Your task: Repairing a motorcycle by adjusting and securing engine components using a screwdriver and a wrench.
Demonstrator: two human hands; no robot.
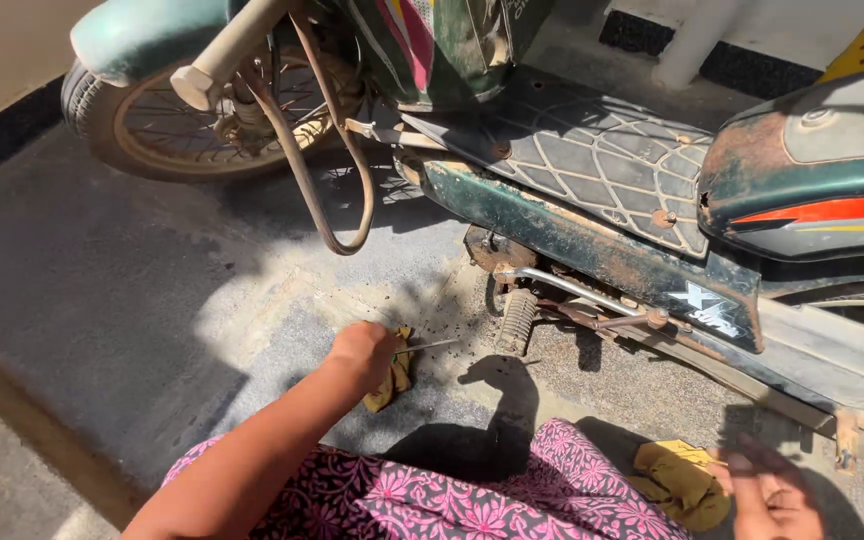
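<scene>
Sunlit grey concrete floor [152, 300] runs under an old green scooter [592, 190], rusted along its footboard, with its front wheel [202, 110] at the upper left and a bent rusty crash bar [337, 200] hanging down beside it. A ribbed footpeg [515, 322] sticks down from the underside near the middle, and dark grit lies scattered on the floor around it.

Left hand [364, 352] reaches forward over a pink flowered dress [432, 495]. Its fingers are curled together around the handle end of a thin metal tool [430, 346], whose shaft points right toward the footpeg and stops short of it. A yellow rag [395, 380] lies bunched under and just behind this hand, touching it; whether the fingers also grip the rag cannot be told.

Right hand [772, 495] sits at the lower right edge, blurred and partly in shadow. Its fingers look loosely spread, and they rest against a second yellow cloth [677, 480] lying crumpled on the floor just to its left. Whether they pinch that cloth or only touch it cannot be told.

Shadows of the arm and head fall across the floor between the two hands.
</scene>
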